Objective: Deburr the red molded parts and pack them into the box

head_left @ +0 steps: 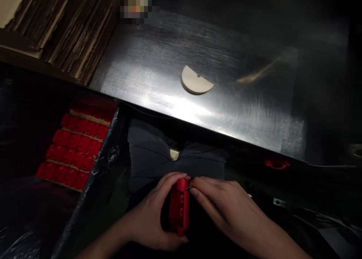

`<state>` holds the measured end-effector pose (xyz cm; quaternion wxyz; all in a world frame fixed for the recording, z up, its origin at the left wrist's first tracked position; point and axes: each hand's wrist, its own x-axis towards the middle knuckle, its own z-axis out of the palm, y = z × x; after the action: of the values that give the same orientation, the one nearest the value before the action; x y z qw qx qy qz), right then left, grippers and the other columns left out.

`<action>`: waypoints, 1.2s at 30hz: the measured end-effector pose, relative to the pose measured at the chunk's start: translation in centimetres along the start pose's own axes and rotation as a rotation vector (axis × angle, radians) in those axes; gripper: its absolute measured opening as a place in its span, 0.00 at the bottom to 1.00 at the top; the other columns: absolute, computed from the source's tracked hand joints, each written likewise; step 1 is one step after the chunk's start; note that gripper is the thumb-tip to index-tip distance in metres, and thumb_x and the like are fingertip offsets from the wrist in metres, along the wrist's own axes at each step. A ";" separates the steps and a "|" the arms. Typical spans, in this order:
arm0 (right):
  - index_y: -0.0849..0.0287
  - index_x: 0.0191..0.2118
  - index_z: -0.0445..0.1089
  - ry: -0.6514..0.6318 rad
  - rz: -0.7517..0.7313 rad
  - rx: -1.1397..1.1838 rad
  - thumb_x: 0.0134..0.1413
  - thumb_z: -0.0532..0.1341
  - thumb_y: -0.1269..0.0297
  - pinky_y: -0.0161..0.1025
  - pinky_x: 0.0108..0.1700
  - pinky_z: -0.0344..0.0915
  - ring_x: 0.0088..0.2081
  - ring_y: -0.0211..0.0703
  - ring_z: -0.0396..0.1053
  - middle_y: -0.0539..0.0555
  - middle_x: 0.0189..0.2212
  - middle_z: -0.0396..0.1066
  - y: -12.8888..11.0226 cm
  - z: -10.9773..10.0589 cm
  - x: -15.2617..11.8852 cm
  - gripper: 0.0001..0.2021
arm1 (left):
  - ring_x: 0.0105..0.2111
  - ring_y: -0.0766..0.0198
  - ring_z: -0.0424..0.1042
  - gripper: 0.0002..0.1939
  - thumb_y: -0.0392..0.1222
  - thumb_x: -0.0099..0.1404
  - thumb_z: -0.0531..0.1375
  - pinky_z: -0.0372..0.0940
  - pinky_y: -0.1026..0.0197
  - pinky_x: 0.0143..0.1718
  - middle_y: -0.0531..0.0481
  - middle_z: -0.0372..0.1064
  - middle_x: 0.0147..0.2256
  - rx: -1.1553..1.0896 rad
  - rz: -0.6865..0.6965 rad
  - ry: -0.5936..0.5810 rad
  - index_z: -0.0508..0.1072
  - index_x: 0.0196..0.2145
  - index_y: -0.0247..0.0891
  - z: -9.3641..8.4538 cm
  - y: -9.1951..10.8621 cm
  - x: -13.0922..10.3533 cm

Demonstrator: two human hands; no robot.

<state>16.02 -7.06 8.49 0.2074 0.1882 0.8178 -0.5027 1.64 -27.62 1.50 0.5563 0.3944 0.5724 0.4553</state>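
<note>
A red plastic part (185,213) with a hollow, ribbed side stands upright above my lap. My left hand (154,210) grips it, fingers at its top end and thumb at its bottom. At the upper right of the part, my right hand (217,198) pinches a thin, dark metal piece (189,188) between thumb and forefinger. The tip of that piece meets the red part near its top; whether it goes inside cannot be made out. Most of the thin piece is hidden by my fingers.
A metal table (158,63) lies ahead, with a pale half-round piece (196,81) on it. Stacked cardboard (65,29) is at the upper left. On the left, a plastic-lined box (98,164) holds rows of red parts (75,142). A red ring-shaped thing (277,164) sits below the table edge.
</note>
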 end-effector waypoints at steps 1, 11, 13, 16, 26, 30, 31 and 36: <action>0.52 0.41 0.69 -0.001 -0.005 -0.016 0.81 0.47 0.58 0.40 0.36 0.59 0.34 0.40 0.72 0.47 0.36 0.74 0.0 0.1 0.0 0.17 | 0.72 0.37 0.57 0.62 0.45 0.50 0.80 0.57 0.41 0.74 0.38 0.54 0.73 0.003 0.000 0.003 0.53 0.75 0.50 0.0 0.0 0.0; 0.53 0.42 0.70 0.088 -0.019 -0.092 0.80 0.50 0.63 0.38 0.33 0.60 0.31 0.40 0.74 0.47 0.36 0.75 0.0 1.1 0.3 0.14 | 0.72 0.36 0.57 0.62 0.44 0.51 0.80 0.58 0.38 0.73 0.38 0.53 0.73 0.025 -0.015 0.015 0.51 0.75 0.51 0.0 0.0 -0.2; 0.53 0.43 0.70 0.125 -0.036 -0.107 0.80 0.51 0.64 0.38 0.32 0.60 0.31 0.40 0.74 0.47 0.35 0.76 0.2 1.5 0.1 0.12 | 0.72 0.35 0.57 0.62 0.43 0.51 0.79 0.59 0.37 0.73 0.37 0.53 0.73 0.053 -0.011 0.016 0.51 0.75 0.50 0.0 0.1 -0.2; 0.52 0.44 0.70 0.163 -0.061 -0.148 0.79 0.52 0.66 0.38 0.31 0.59 0.29 0.39 0.75 0.46 0.34 0.76 0.3 1.8 -0.1 0.11 | 0.72 0.36 0.58 0.64 0.40 0.50 0.79 0.61 0.37 0.72 0.39 0.55 0.72 0.113 0.029 0.036 0.49 0.75 0.54 0.1 0.4 -0.1; 0.51 0.46 0.70 0.108 -0.079 -0.259 0.77 0.55 0.67 0.40 0.26 0.56 0.25 0.43 0.76 0.45 0.33 0.78 0.3 1.7 -0.3 0.08 | 0.69 0.42 0.63 0.65 0.36 0.49 0.78 0.63 0.40 0.71 0.46 0.59 0.70 0.129 0.065 0.020 0.47 0.74 0.62 0.4 0.5 -0.2; 0.51 0.48 0.71 0.067 -0.062 -0.228 0.77 0.54 0.67 0.41 0.28 0.56 0.28 0.45 0.78 0.46 0.35 0.80 0.5 1.9 -0.5 0.09 | 0.70 0.44 0.62 0.65 0.36 0.50 0.78 0.64 0.41 0.71 0.47 0.60 0.70 0.128 0.076 -0.001 0.47 0.74 0.62 0.4 0.6 -0.1; 0.51 0.49 0.71 0.051 -0.056 -0.210 0.77 0.53 0.67 0.41 0.28 0.57 0.29 0.45 0.79 0.47 0.36 0.80 0.5 1.9 -0.6 0.09 | 0.70 0.44 0.62 0.65 0.36 0.50 0.78 0.64 0.42 0.71 0.47 0.60 0.70 0.131 0.077 -0.005 0.46 0.74 0.62 0.4 0.6 -0.1; 0.51 0.50 0.71 -0.042 0.007 -0.141 0.78 0.53 0.66 0.41 0.31 0.58 0.32 0.45 0.80 0.48 0.38 0.80 0.5 1.6 -0.6 0.10 | 0.70 0.44 0.61 0.65 0.36 0.50 0.78 0.64 0.42 0.71 0.46 0.59 0.71 0.137 0.078 -0.019 0.47 0.74 0.62 0.5 0.5 -0.1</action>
<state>17.04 -8.38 7.84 0.2391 0.1653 0.8460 -0.4470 2.10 -27.49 2.04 0.5154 0.4578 0.5812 0.4325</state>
